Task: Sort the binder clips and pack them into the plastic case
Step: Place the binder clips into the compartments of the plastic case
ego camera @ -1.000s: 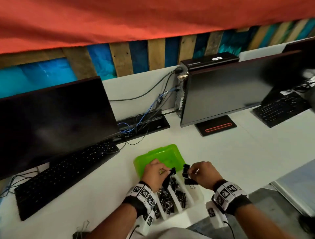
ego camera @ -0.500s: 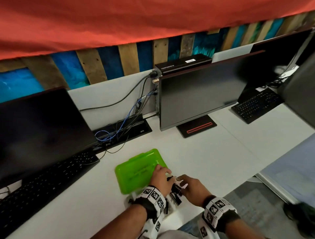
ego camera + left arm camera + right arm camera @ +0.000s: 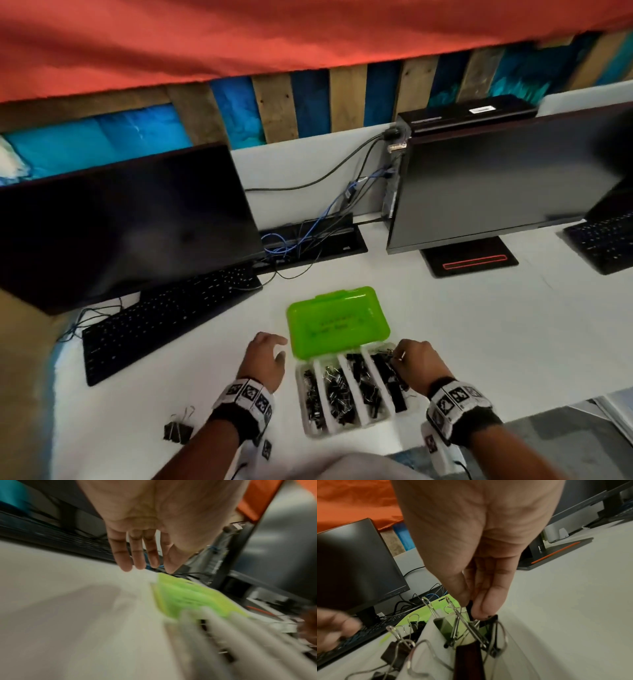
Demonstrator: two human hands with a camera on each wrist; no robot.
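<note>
The plastic case (image 3: 346, 429) lies open near the desk's front edge, its green lid (image 3: 337, 322) folded back flat. Black binder clips (image 3: 339, 394) fill its clear compartments. My right hand (image 3: 416, 359) is over the far end of the rightmost compartment; in the right wrist view its thumb and finger (image 3: 471, 609) pinch a black binder clip (image 3: 485, 620) among others. My left hand (image 3: 265, 359) hovers over the desk just left of the lid, fingers straight and empty (image 3: 145, 563). Loose binder clips (image 3: 178, 430) lie on the desk at the near left.
A black keyboard (image 3: 164, 318) and a dark monitor (image 3: 120, 222) stand at the left. A second monitor (image 3: 496, 185) and another keyboard (image 3: 606, 243) are at the right. Cables (image 3: 308, 240) run along the back. The desk's edge is just right of the case.
Both hands were together over the case. My left hand has drawn away to the left, empty. My right hand has come down to the rightmost compartment with a clip.
</note>
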